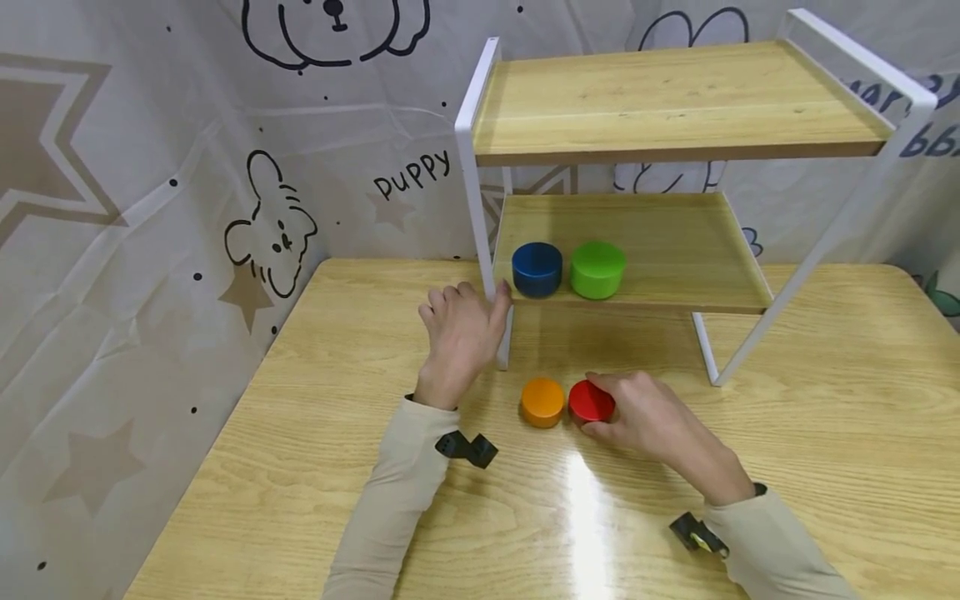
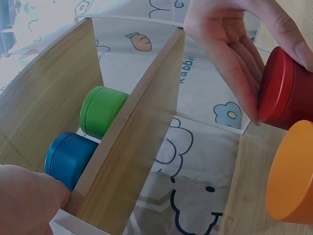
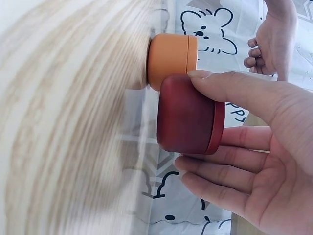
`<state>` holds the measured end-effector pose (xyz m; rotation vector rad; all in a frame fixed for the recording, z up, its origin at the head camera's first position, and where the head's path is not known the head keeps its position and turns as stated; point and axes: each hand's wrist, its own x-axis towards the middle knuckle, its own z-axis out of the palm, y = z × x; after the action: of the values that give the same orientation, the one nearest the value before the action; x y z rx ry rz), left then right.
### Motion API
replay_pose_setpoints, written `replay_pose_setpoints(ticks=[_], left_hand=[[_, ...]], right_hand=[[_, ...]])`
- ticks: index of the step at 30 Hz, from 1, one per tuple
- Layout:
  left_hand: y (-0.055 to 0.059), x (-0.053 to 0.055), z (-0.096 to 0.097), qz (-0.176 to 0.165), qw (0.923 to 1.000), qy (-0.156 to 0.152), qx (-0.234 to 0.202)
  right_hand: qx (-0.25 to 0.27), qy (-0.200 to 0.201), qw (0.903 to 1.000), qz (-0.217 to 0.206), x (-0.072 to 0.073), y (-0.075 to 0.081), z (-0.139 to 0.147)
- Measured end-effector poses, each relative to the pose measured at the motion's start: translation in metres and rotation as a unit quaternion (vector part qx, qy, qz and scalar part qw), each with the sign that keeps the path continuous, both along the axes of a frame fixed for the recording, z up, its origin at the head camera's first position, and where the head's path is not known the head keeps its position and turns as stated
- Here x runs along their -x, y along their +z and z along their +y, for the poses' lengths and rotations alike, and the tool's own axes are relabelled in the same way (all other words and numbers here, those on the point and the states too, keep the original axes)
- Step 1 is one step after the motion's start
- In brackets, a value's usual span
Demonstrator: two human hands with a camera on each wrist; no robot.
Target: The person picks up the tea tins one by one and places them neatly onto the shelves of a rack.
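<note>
The right hand [image 1: 651, 417] curls its fingers round the red cylinder [image 1: 590, 402] — steer clear of the orange cylinder [image 1: 542, 402] leftward; left hand [image 1: 461, 337] — grip unclear.

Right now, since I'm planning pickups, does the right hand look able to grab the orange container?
Probably not as things stand: the right hand is holding the red container, which sits between that hand and the orange container, so its grip is occupied and the direct path looks blocked.
</note>
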<state>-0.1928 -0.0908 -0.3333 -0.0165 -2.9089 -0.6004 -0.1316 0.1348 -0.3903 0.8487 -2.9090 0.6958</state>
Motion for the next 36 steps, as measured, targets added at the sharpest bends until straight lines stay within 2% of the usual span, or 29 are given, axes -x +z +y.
replay_pose_setpoints(ticks=[16,36], left_hand=[[-0.0006,-0.0019,0.0013,0.027,0.9995,0.007,0.017],[0.0010,-0.0019,0.0018,0.016,0.9998,0.001,0.009]], right_hand=[[0.009,-0.008,0.9990,0.042,-0.0019,0.0050,-0.0003],[0.007,0.000,0.9986,0.052,-0.0036,0.0099,-0.0044]])
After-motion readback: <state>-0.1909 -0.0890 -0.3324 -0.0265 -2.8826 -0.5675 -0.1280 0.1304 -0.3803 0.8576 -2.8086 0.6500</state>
